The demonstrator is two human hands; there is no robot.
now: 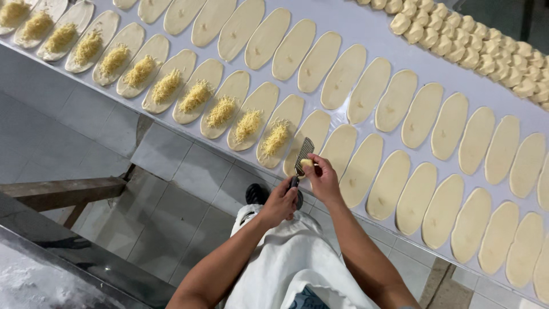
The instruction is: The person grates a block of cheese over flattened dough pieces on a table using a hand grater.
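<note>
My left hand (278, 203) grips the dark handle of a small metal grater (303, 154), held tilted over an oval dough piece (309, 137) at the table's near edge. A small yellow piece of cheese (307, 163) is pinched in my right hand (323, 178) and pressed against the grater face. Two rows of flat oval dough pieces cover the white table (366, 28). Near-row ovals to the left carry piles of grated cheese (275, 137). The ovals on the right (389, 183) are bare.
Several small dough balls (474, 40) lie heaped at the table's far right. A grey tiled floor (171, 189) lies below the table edge. A wooden bench (63, 191) and a floury metal surface (51, 274) are at lower left. I wear a white apron (286, 263).
</note>
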